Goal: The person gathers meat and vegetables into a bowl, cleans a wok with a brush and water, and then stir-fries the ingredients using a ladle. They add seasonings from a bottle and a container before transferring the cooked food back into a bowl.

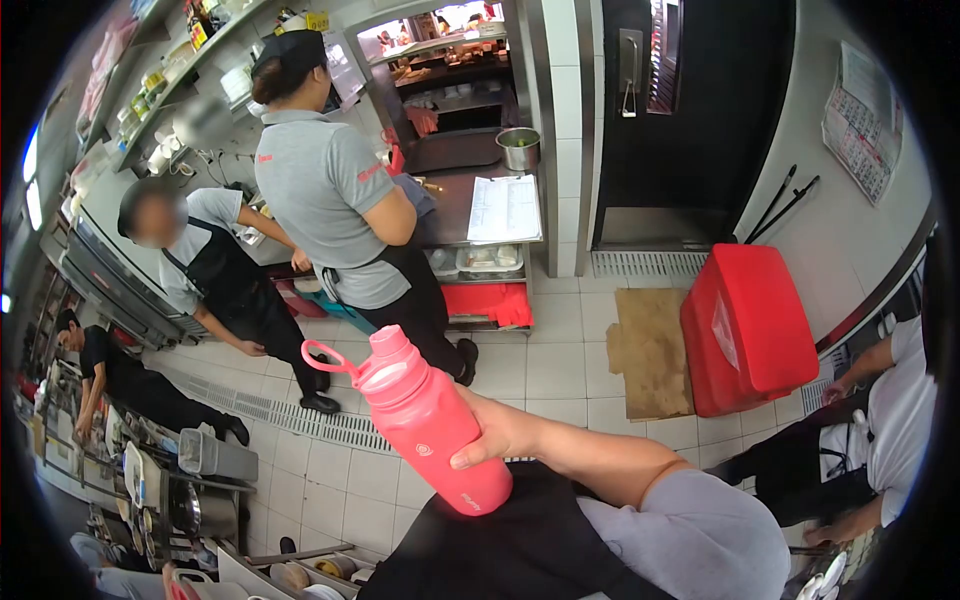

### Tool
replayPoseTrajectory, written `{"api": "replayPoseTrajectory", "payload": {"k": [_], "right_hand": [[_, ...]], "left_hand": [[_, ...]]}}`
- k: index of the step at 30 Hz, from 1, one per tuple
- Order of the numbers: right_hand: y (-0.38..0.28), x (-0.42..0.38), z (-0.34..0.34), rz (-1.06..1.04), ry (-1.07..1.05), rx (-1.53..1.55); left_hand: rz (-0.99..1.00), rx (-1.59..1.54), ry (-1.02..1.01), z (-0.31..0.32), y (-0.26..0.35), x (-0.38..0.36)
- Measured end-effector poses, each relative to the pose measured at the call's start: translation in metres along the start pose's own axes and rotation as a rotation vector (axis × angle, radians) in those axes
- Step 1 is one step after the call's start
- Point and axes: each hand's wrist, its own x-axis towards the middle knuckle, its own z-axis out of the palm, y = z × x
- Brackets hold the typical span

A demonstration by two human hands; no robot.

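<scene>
Pink bottle (420,412), w/ cap (391,346) and carry loop (328,359): it is slanting across the view in front of the wearer's black apron (475,550), cap toward upper L, base toward lower R. Whether the base is touching the apron cannot be told. The right hand (497,428) is holding the bottle's body in a wide wrap, thumb lying across the near side. The left hand is lying out of view; its grip cannot be told.

Surroundings: tiled floor (560,370) is giving open room btwn the bottle and the cardboard (650,360), which is lying flat beside the red bin (750,330). A long floor drain (340,428) is running past the bottle on the far side. A co-worker in a grey shirt (320,200) is standing at the counter (452,205), closing off part of its edge; a co-worker in a dark apron (235,285) is standing just beside. Another person (895,400) is standing at far R, past the bin.

Writing: a pale round logo is showing near the thumb; small lettering near the base is apparently reading "AquaFlask". Red sleeve lettering, the printed sheets (505,210) at the counter's edge, and the wall chart (862,130) are appearing too small to read.
</scene>
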Motion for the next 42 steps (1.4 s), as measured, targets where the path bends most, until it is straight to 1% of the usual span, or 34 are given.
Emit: {"api": "replayPoseTrajectory", "payload": {"k": [6, 11, 19, 22, 27, 29, 31, 33, 37, 42], "right_hand": [[-0.009, -0.001, -0.004, 0.019, -0.027, -0.023], [-0.007, 0.003, -0.007, 0.019, -0.063, -0.106], [-0.003, 0.011, 0.001, 0.043, -0.117, 0.04], [0.015, 0.019, 0.002, 0.061, -0.172, 0.061], [0.022, 0.031, 0.015, 0.115, -0.259, 0.074], [0.019, 0.036, 0.021, 0.132, -0.276, 0.022], [0.022, 0.044, 0.029, 0.141, -0.293, 0.02], [0.025, 0.055, 0.037, 0.141, -0.308, 0.006], [0.039, 0.08, 0.06, 0.174, -0.367, -0.047], [0.056, 0.112, 0.091, 0.147, -0.419, -0.107]], "left_hand": [[-0.046, -0.154, 0.111, 0.007, 0.017, -0.015], [-0.066, -0.277, 0.204, -0.008, 0.045, -0.024], [-0.074, -0.472, 0.337, -0.048, 0.112, -0.032], [-0.089, -0.539, 0.374, -0.065, 0.132, -0.038], [-0.166, -0.709, 0.409, -0.055, 0.147, -0.063], [-0.184, -0.791, 0.432, -0.054, 0.155, -0.067], [-0.028, -1.086, 0.436, -0.078, 0.164, -0.048], [0.205, -1.215, 0.41, -0.134, 0.234, -0.086], [0.291, -1.324, 0.376, -0.17, 0.263, -0.111], [0.413, -1.456, 0.291, -0.195, 0.25, -0.153]]}}
